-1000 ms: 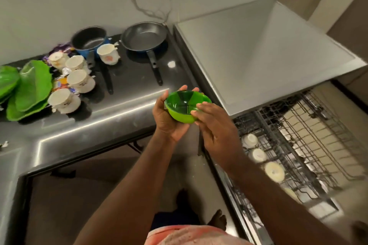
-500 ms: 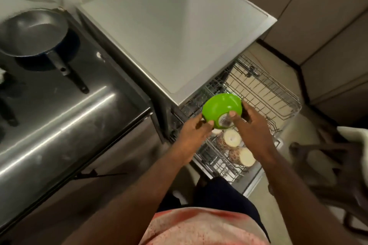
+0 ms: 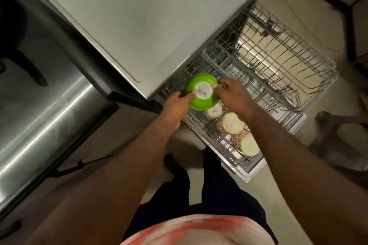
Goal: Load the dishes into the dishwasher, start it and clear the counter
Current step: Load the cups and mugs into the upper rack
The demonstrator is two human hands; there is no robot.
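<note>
**A:** What do we see, biggest first?

**B:** One pale dishwasher top (image 3: 139, 16) behind the rack, and one wire rack (image 3: 288, 69), pulled out.

**A:** How many hands do we count?

**B:** Two, both over the rack's corner nearest us. The left hand (image 3: 176, 106) grips the green bowl (image 3: 201, 103) from its left side, thumb pressed on the base. The right hand (image 3: 234, 96) pinches the opposite rim with curled fingers.

**A:** Which way does the bowl face?

**B:** We see one bowl, upside down, with its base up toward us and its mouth down at the rack. It is round, so we can name no long axis. We cannot tell whether it touches the wires.

**A:** Anything else in the rack?

**B:** Three pale cups (image 3: 231, 123), bottoms up, in a row along the rack's edge nearest us, the first just beside the bowl. Smallest of all is one round white label (image 3: 203, 90) on the bowl's base.
</note>
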